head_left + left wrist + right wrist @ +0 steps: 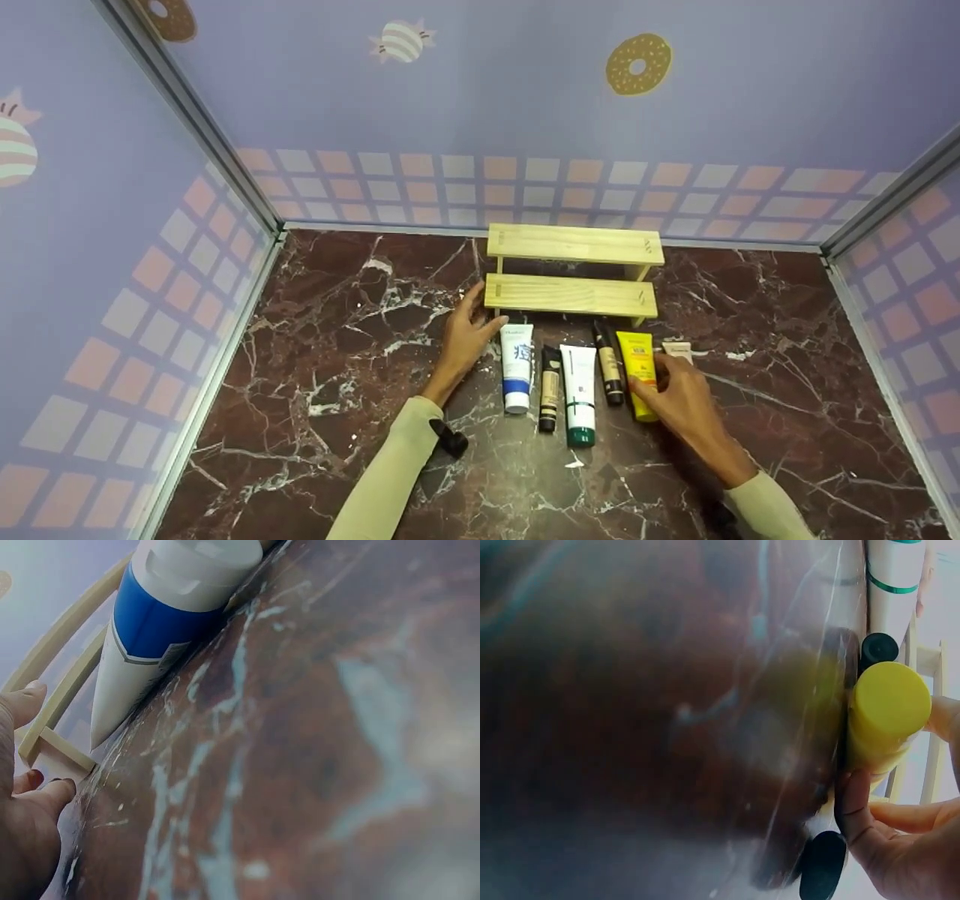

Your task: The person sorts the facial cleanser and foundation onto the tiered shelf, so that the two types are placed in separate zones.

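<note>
My left hand (466,337) rests at the left end of the small two-tier wooden shelf (570,295), fingers loosely extended beside its lower step. Just right of that thumb lies a white tube with a blue band (517,367). With thumb and fingers on either side, my right hand (686,394) grips a yellow squeeze tube (636,352), whose round cap (892,699) faces the right wrist camera. Partly covered by this hand is a small pale tube (677,349). Between the hands lie a white tube with a green cap (579,394) and two black-capped beige tubes (550,390).
Everything stands or lies on a dark red marbled tabletop (337,450). Behind the shelf's upper step (574,244) rises a purple wall (510,97) with checks and sweets printed on it. Further panels close off the left and right sides.
</note>
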